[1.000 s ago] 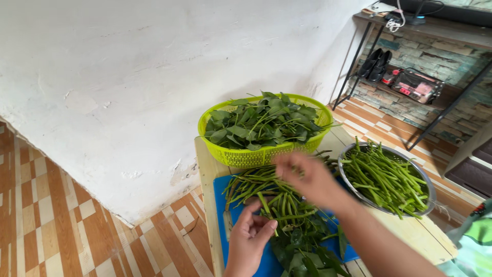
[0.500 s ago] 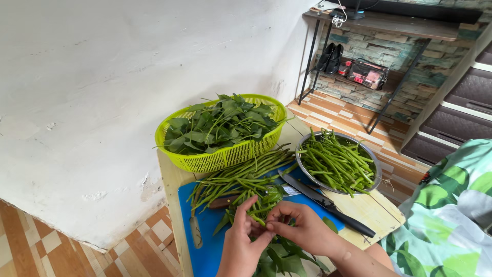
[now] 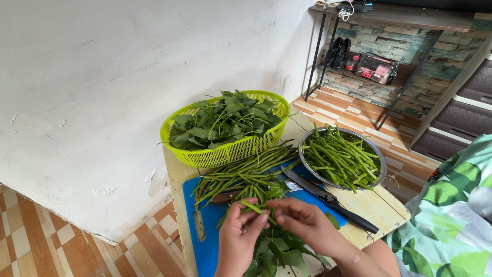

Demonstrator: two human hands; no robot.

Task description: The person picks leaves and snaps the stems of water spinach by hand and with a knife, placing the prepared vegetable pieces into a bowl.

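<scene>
Both hands pinch one green stem over the blue cutting board.

The left hand and right hand meet fingertip to fingertip, clamped on a leafy stem whose long axis runs left to right between them, just above the leafy pile; the knife lies nearer the right hand.

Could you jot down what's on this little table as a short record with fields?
Left hand: pinching a green stem
Right hand: gripping the same stem
Board: blue, under loose stems
Knife: lying on the board's right edge
Basket: lime, full of leaves
Bowl: metal, holds cut stems
Table: pale wood
</scene>
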